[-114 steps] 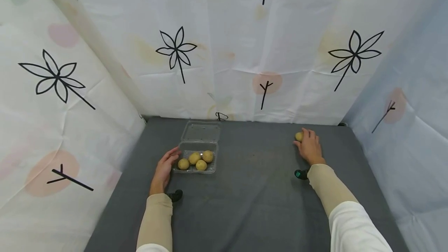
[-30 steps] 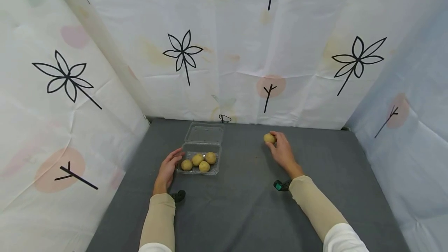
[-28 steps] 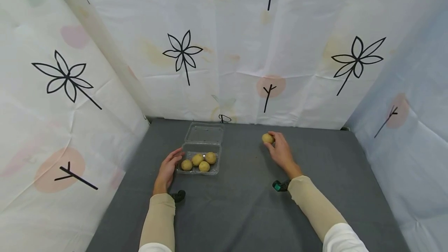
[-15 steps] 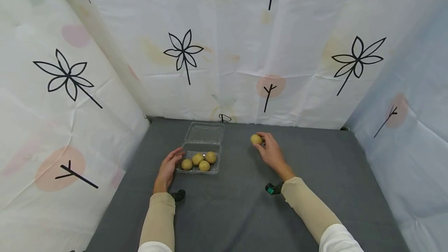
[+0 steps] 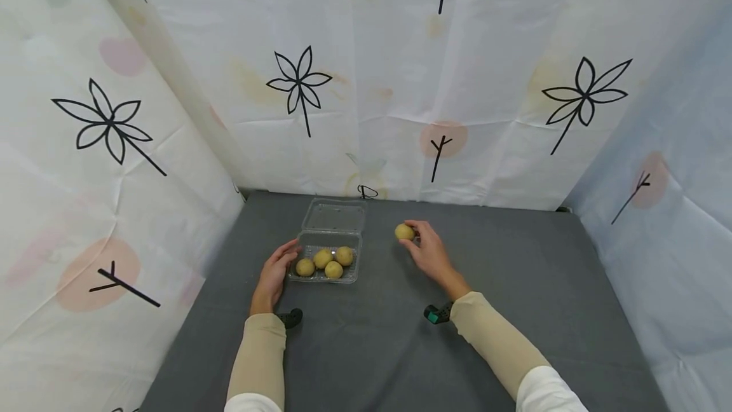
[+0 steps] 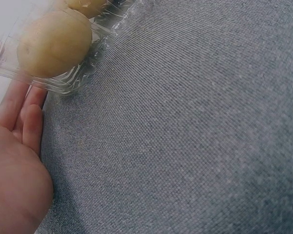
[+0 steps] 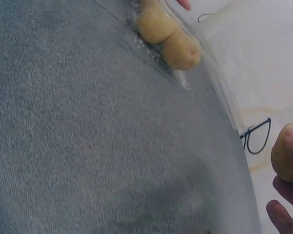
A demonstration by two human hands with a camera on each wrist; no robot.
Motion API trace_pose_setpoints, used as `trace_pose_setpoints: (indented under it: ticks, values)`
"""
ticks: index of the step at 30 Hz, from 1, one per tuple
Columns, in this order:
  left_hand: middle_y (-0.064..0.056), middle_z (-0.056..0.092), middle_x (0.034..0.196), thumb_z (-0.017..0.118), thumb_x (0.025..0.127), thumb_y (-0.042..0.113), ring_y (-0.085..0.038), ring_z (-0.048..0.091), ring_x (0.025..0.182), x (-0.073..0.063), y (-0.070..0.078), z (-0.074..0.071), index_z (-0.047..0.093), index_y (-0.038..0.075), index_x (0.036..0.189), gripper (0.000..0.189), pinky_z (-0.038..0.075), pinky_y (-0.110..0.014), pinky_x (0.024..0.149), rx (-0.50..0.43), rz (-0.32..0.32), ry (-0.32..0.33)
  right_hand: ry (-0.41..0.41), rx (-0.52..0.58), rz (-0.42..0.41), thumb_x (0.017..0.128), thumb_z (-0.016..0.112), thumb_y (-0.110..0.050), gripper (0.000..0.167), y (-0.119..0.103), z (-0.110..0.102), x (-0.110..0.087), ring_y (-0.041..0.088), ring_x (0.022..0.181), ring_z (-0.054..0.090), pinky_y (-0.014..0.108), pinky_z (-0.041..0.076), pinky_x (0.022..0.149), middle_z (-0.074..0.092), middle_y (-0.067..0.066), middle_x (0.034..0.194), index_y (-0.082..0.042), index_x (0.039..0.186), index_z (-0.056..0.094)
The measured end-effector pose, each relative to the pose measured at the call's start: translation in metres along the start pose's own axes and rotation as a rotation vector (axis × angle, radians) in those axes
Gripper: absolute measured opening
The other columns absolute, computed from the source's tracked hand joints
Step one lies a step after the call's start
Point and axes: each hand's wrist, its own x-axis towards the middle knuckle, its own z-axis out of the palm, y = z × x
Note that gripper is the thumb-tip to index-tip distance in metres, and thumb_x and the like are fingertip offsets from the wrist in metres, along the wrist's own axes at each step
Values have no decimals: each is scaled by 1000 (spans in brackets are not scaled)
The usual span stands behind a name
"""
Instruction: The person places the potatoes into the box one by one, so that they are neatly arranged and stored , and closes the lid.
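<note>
A clear plastic clamshell box [image 5: 356,272] lies on the grey table with its lid [image 5: 334,216] folded back. Several small potatoes [image 5: 323,259] sit inside. My left hand [image 5: 271,277] rests against the box's left side, its fingers fairly straight along the wall; in the left wrist view a potato [image 6: 54,44] shows through the plastic beside them. Between thumb and fingers, my right hand [image 5: 432,258] pinches another potato [image 5: 404,232], to the right of the box and seemingly above the table. The right wrist view shows that held potato [image 7: 284,156] at its right edge.
A grey cloth [image 5: 366,348] covers the table. White patterned curtains [image 5: 394,81] hang behind it and along both sides. Dark wrist devices sit at both wrists, the right one [image 5: 438,314] with a green patch.
My right hand took hold of the potato at the far right and has carried it left toward the box. The left hand stays at the box's side.
</note>
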Motion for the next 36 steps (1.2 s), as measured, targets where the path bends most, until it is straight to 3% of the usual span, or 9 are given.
trace_pose_setpoints:
  ticks: [7, 18, 27, 36]
  values:
    - [-18, 47, 158, 52, 106, 12, -24, 41, 143, -7, 11, 1, 49, 13, 152, 46, 28, -41, 122, -5, -15, -2, -48, 21, -7, 97, 71, -20, 47, -13, 8, 2, 29, 116, 62, 47, 55, 97, 60, 14, 132, -5, 139, 57]
    - [-14, 46, 159, 49, 108, 19, -22, 40, 145, 4, -6, 0, 47, 18, 154, 46, 27, -40, 122, 35, -5, 24, -41, 28, -88, 94, 73, -16, 47, -27, 22, 1, 26, 110, 64, 45, 56, 93, 62, 13, 129, -3, 136, 59]
    - [-19, 46, 158, 52, 106, 13, -26, 40, 146, -8, 12, 2, 49, 13, 152, 46, 26, -44, 125, -10, -21, 10, -81, 25, -128, 93, 74, -18, 48, -40, 32, -1, 25, 109, 64, 45, 56, 93, 64, 12, 128, -3, 136, 59]
    - [-19, 46, 158, 52, 106, 12, -26, 40, 146, -8, 12, 3, 49, 12, 152, 46, 26, -44, 125, -8, -14, 1, -141, 39, -145, 95, 73, -19, 48, -54, 42, -1, 26, 114, 64, 45, 56, 94, 62, 12, 130, -2, 138, 58]
